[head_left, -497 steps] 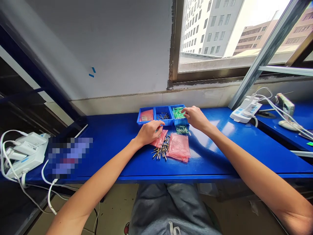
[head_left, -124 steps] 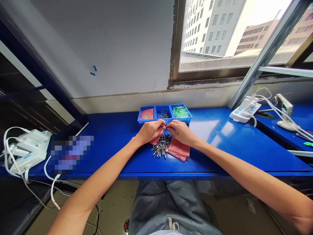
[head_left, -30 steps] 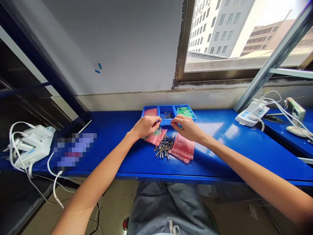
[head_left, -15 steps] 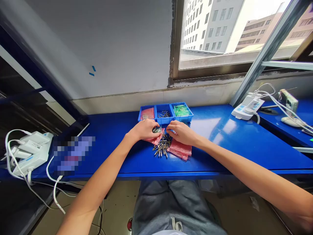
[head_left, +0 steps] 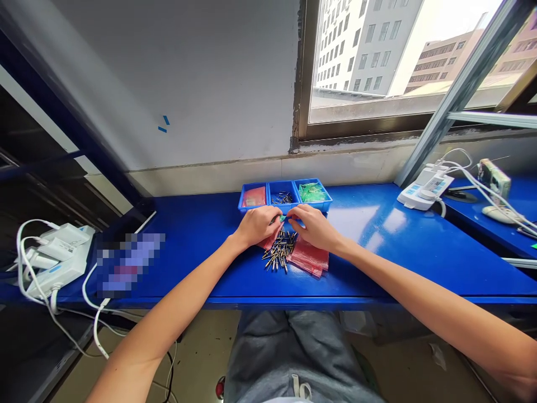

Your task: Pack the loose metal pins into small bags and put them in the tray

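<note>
A small green bag [head_left: 282, 218] is pinched between my left hand [head_left: 260, 224] and my right hand [head_left: 309, 225], just in front of the bins. Both hands have their fingers closed on its edges. Below them lies a pile of small metal pins [head_left: 278, 253] on the blue table. Pink bags [head_left: 309, 258] are stacked to the right of the pile, partly under my right hand. More pink bag material [head_left: 268, 243] shows beneath my left hand.
Three joined blue bins hold pink bags [head_left: 254, 197], metal pins [head_left: 282, 197] and green bags [head_left: 312, 192]. White power strips stand at the far left [head_left: 62, 257] and right [head_left: 425, 189]. A blurred patch [head_left: 130, 264] covers something at the left.
My left hand has moved slightly right, closer to my right hand. The green bag now spans the gap between my fingertips; before, a bag showed only at my left hand.
</note>
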The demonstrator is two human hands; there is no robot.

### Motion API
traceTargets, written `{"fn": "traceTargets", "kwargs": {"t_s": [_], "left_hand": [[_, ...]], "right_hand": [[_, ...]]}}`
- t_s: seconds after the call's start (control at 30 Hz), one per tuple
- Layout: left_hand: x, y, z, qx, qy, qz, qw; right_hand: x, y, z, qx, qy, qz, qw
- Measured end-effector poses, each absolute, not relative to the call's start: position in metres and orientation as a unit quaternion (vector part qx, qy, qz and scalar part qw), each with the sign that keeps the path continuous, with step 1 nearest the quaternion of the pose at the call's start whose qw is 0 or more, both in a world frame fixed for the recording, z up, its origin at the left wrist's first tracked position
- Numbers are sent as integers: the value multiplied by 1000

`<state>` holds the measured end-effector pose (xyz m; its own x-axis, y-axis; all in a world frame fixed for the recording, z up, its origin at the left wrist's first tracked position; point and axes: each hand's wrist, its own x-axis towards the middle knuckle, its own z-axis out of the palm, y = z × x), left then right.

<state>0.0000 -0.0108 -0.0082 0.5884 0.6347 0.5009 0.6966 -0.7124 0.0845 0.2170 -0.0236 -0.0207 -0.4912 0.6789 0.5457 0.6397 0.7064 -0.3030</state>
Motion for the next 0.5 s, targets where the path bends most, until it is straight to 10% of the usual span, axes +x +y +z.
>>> {"fn": "traceTargets", "kwargs": {"t_s": [0.5], "left_hand": [[2,-13,-9,-879,-309,-364,3]], "right_hand": [[219,-22,-15,-405,-809,115,410]]}}
